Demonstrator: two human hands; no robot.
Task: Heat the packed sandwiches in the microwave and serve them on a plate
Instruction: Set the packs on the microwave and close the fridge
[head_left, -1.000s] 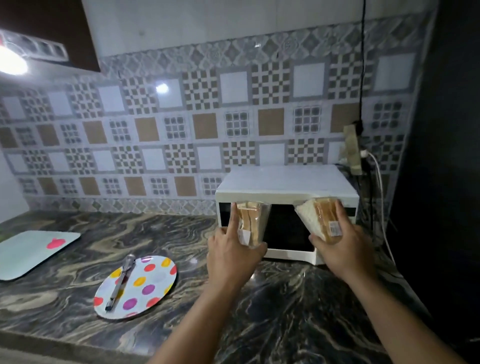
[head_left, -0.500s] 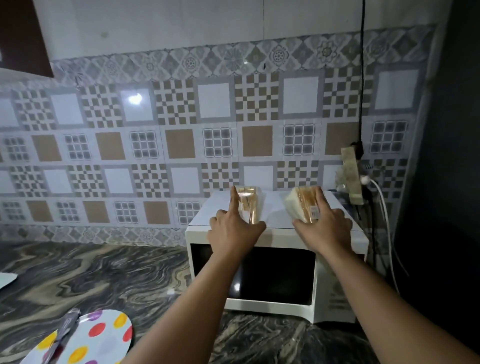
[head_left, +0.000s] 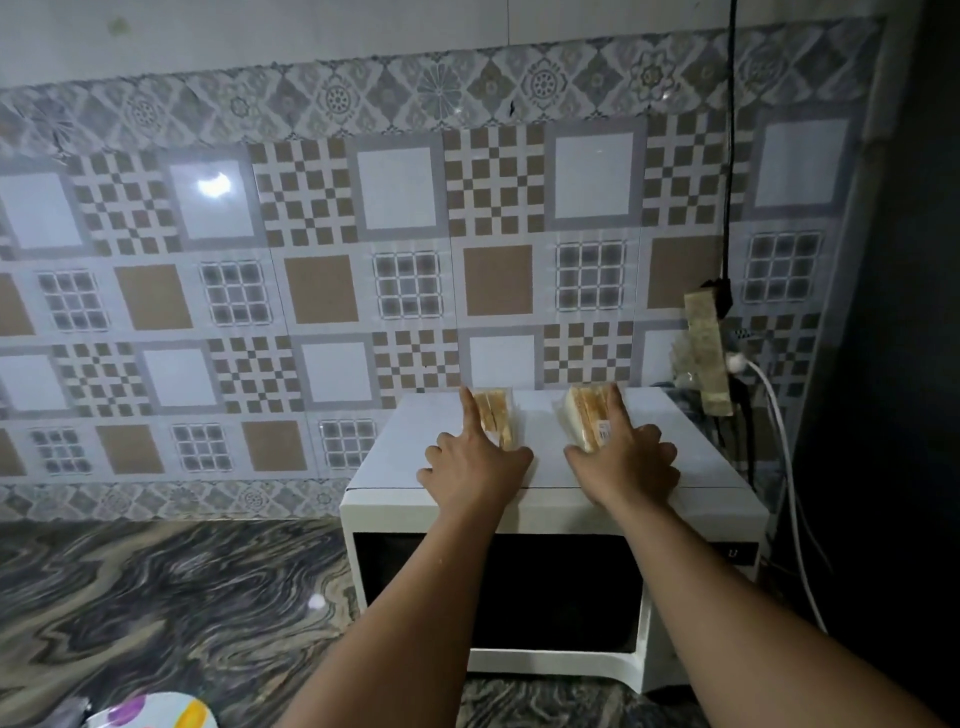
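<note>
Both hands, left hand (head_left: 474, 470) and right hand (head_left: 626, 464), each grip one packed sandwich (head_left: 497, 420) (head_left: 589, 418) set on the microwave (head_left: 395, 457) top, long axes running near-to-far, directly above the closed door (head_left: 498, 592).

place: home kitchen | signs: patterned wall tiles (head_left: 322, 296), marbled stone bench (head_left: 171, 597), white microwave (head_left: 550, 587), power strip (head_left: 707, 358) on the wall, spotted plate (head_left: 156, 713)

Bottom edge cuts off most of the dotted plate (head_left: 156, 712).
</note>
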